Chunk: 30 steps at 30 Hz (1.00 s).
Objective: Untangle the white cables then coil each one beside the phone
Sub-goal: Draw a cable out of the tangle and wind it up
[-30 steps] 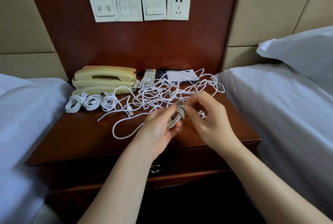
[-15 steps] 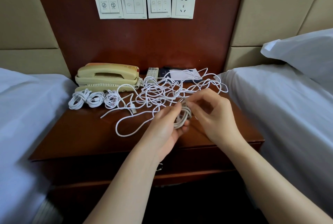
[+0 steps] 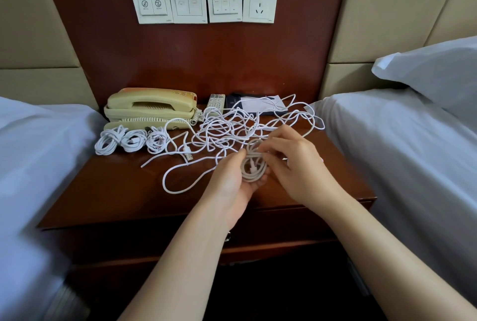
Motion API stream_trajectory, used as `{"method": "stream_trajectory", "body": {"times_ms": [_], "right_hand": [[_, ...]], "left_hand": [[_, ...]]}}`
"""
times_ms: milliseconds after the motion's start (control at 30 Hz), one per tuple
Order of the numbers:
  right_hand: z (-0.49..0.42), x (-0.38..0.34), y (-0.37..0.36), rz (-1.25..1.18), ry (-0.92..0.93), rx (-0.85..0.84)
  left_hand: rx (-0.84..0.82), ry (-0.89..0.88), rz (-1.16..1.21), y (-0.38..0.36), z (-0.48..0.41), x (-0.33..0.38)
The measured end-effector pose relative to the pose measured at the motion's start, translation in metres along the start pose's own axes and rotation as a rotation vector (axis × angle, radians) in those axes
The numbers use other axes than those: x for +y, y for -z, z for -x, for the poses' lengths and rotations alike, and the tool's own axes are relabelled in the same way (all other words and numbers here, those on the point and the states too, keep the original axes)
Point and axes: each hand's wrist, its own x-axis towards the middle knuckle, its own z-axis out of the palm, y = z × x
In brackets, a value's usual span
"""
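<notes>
- The left hand point(image 3: 229, 181), at the centre of the frame, cradles a small partly wound coil of white cable point(image 3: 251, 167) in its upturned palm, fingers curled beneath the loops and thumb lying against them.
- The right hand point(image 3: 299, 166), just right of centre, pinches the cable at the top of that coil with its fingertips point(image 3: 263, 149); the other fingers are bent.
- The coil in the hands runs on into a loose tangle of white cables point(image 3: 232, 129) spread over the middle and back of the dark reddish wooden nightstand point(image 3: 116, 191).
- A long open loop of the tangle trails toward the lower left, and a silver USB plug point(image 3: 189, 157) lies on the wood just left of the hands.
- 3 small finished coils of white cable point(image 3: 131, 140) lie side by side in a row at centre left, just in front of the cream corded telephone point(image 3: 152, 106).
- A grey remote control point(image 3: 216, 101) lies right of the phone, and beside it a dark folder with a white sheet of paper point(image 3: 258, 106), both partly crossed by cable strands.
- On the wooden wall panel at the upper centre sit 3 white switch plates point(image 3: 187, 2) and 1 white power socket point(image 3: 260, 2).
- A white-sheeted bed point(image 3: 31, 166) fills the left edge; another bed point(image 3: 413, 166) with a white pillow point(image 3: 433, 73) fills the right.
</notes>
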Motion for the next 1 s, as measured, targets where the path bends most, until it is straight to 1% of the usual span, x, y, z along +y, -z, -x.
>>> {"method": "stream_trajectory", "body": {"times_ms": [100,200,267,367,467,567,633,733,833,900,1000], "right_hand": [[-0.004,-0.001,-0.002,-0.004,-0.002,-0.062],[-0.007,0.002,0.0,-0.063,-0.04,-0.097],[-0.006,0.003,-0.001,-0.124,-0.072,-0.025],[-0.004,0.003,-0.002,-0.226,-0.118,0.108],[-0.003,0.001,-0.004,-0.311,-0.163,0.167],[0.0,-0.004,-0.01,-0.343,-0.182,0.208],[0.0,-0.009,-0.017,-0.355,-0.158,0.225],[-0.003,-0.011,-0.025,-0.351,-0.137,0.255],[-0.006,-0.012,-0.034,-0.255,-0.058,0.254],[-0.009,-0.014,-0.042,-0.216,0.01,0.238],[-0.017,-0.018,-0.051,-0.219,0.073,0.174]], "left_hand": [[-0.007,-0.017,0.0,0.003,-0.002,0.0],[-0.054,-0.048,-0.05,0.006,-0.002,0.001],[-0.077,-0.093,-0.112,0.007,-0.003,0.002],[-0.031,-0.147,-0.149,0.005,-0.004,0.002],[0.027,-0.172,-0.146,0.005,-0.006,0.003],[0.071,-0.195,-0.134,0.008,-0.007,0.006],[0.091,-0.204,-0.144,0.01,-0.006,0.008],[0.121,-0.226,-0.23,0.018,-0.005,0.01],[0.171,-0.234,-0.301,0.027,-0.004,0.011],[0.198,-0.245,-0.321,0.035,-0.002,0.015],[0.217,-0.284,-0.357,0.048,0.0,0.023]]}}
